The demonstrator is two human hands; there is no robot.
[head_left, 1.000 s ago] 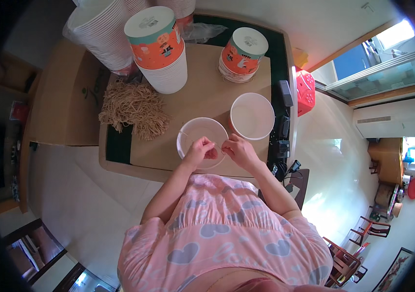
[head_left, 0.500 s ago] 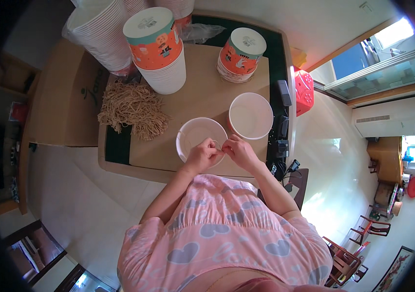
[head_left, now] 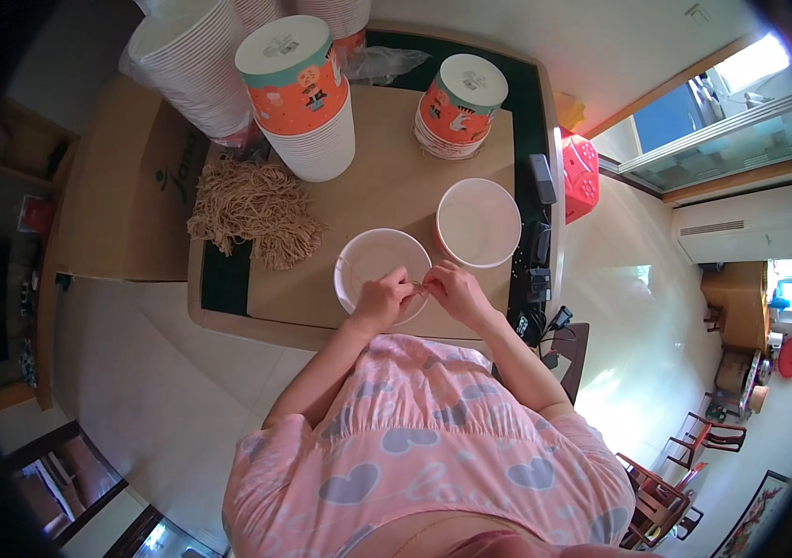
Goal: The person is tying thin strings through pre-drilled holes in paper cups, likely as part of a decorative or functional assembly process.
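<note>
A white paper bucket (head_left: 380,253) stands mouth up at the table's front, and both hands meet at its right rim. My left hand (head_left: 385,299) reaches over the bucket, its fingers pinched on a thin cord. My right hand (head_left: 458,292) pinches the cord from the other side, fingertips almost touching the left ones. The fingers hide most of the cord. A small bit of cord shows at the bucket's left rim. Just beyond my right hand, a second open paper bucket (head_left: 478,225) stands upright with an orange outside. A tangled bundle of tan cords (head_left: 257,214) lies at the left.
A tall stack of upside-down orange and white buckets (head_left: 301,102) stands behind the cords. A shorter upside-down stack (head_left: 459,104), cords at its base, is at the back right. Power adapters (head_left: 538,242) line the right edge. A cardboard box (head_left: 122,186) stands left of the table.
The fingertips have drawn closer together, and the cord loop seen between them has shrunk. Otherwise the buckets and the cord bundle keep their places.
</note>
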